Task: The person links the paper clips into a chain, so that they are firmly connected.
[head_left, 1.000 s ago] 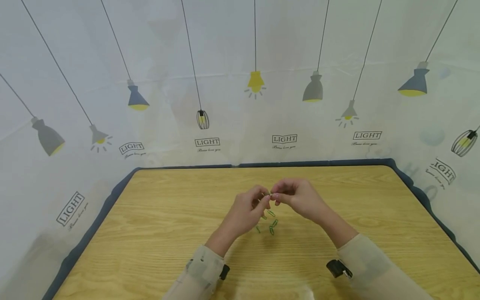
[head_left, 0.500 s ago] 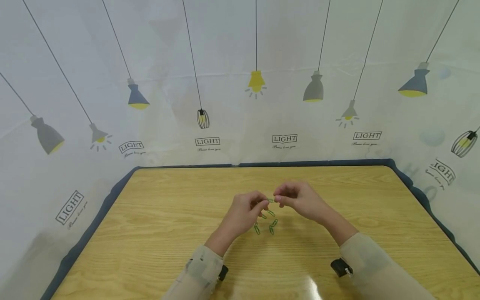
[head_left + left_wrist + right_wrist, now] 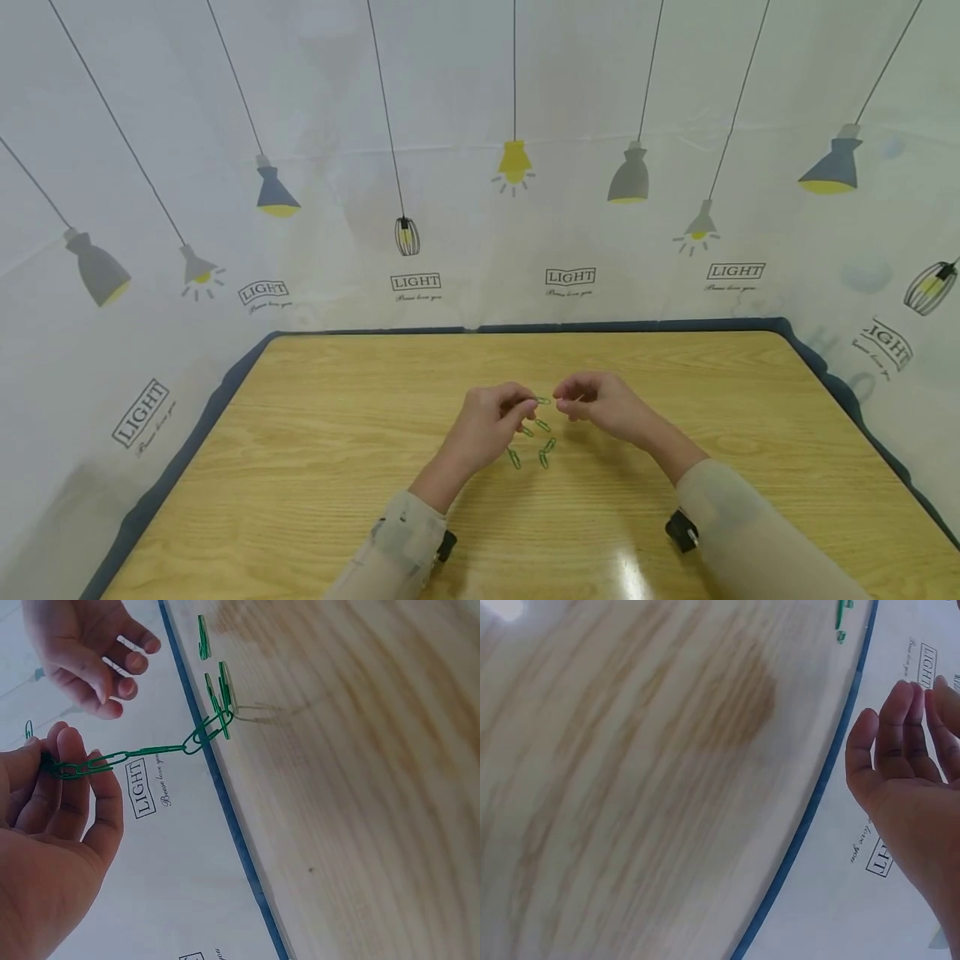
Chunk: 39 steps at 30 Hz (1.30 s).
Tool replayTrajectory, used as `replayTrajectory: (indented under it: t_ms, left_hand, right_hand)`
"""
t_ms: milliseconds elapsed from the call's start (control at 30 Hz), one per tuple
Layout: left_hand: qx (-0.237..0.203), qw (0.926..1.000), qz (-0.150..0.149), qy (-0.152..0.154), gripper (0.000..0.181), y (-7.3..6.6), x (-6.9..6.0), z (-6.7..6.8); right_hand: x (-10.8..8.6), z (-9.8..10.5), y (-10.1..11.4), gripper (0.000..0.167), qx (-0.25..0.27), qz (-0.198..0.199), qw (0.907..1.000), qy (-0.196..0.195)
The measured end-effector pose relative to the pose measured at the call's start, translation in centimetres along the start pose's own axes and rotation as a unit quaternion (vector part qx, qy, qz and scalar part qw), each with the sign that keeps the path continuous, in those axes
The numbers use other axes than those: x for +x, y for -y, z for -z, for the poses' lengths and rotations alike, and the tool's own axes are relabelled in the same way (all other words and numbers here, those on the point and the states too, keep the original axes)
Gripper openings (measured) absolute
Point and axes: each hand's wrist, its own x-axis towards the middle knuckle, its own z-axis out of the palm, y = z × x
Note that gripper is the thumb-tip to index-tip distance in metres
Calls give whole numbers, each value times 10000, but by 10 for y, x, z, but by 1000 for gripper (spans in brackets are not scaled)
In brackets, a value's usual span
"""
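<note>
My left hand (image 3: 487, 427) pinches a chain of linked green paper clips (image 3: 154, 750) between thumb and fingers. One paper clip (image 3: 543, 401) sticks out past the fingertips toward the right hand. The rest of the chain hangs below the left hand, and its lower clip (image 3: 514, 458) is over or on the table; contact is unclear. My right hand (image 3: 611, 407) is just right of the protruding clip, with loosely bent fingers and nothing visible between them. Part of the chain is hidden behind the left fingers.
Loose green paper clips lie on the wooden table (image 3: 337, 433) below the hands: one clip (image 3: 543, 426) nearer the fingers, and a touching or overlapping pair (image 3: 547, 452) closer to me. A dark blue edge (image 3: 570, 327) borders the table, before a lamp-printed white sheet (image 3: 465, 208).
The right hand has drawn away from the left fingertips, to the right and slightly nearer me, leaving the clip in the left hand. The left hand has lowered a little.
</note>
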Motion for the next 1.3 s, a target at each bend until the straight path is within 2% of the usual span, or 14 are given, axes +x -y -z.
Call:
replayTrajectory:
  t_ms: [133,300,533,867,1300]
  left_hand:
    - [48,10000,75,-14,14,0,-1,-1]
    - [34,9998,172,31,14,1,-3,-1]
    - [-15,9997,223,83,16,-1,-5,-1]
    - [-17,9999,121,-47,14,0,-4,-3]
    - [-148,9998,52,-95,20,-3,-3,-3]
  right_hand:
    - [4,-1,-8,26,-276,-12,9990,358]
    - [6,-2,-16,21,-646,48,9941,871]
    - [10,-12,-23,13,-739,328,9887,1262]
    - [9,-15,-26,12,-601,113,9898,1285]
    - [10,-15,-29,11,-564,106,9915,1166]
